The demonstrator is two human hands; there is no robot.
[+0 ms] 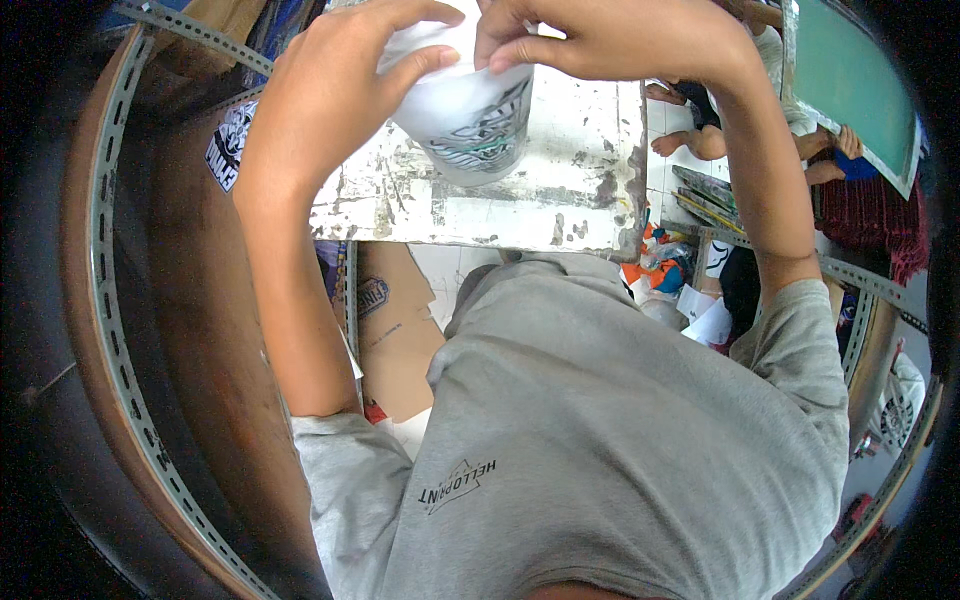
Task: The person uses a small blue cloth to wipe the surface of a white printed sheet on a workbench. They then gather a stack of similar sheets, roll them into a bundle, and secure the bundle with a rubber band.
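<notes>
A clear plastic tub [482,140] with a dark and green printed design stands on a worn white table at the top of the head view. Something white fills or lines its upper part; I cannot make out what it is. My left hand [335,90] curls round the upper left side, its thumb and fingertips pressing on the white part. At the right side of the rim, my right hand [590,38] has its thumb and bent fingers drawn together in a pinch. The picture's upper edge cuts off the top of the tub and some fingertips.
The paint-stained tabletop [400,215] ends just before my body. Slotted metal rails [103,240] edge a brown board at left. Below lies a cardboard piece [395,335]. At right, another person holds a green framed screen [855,80], near dark red cloth [875,225].
</notes>
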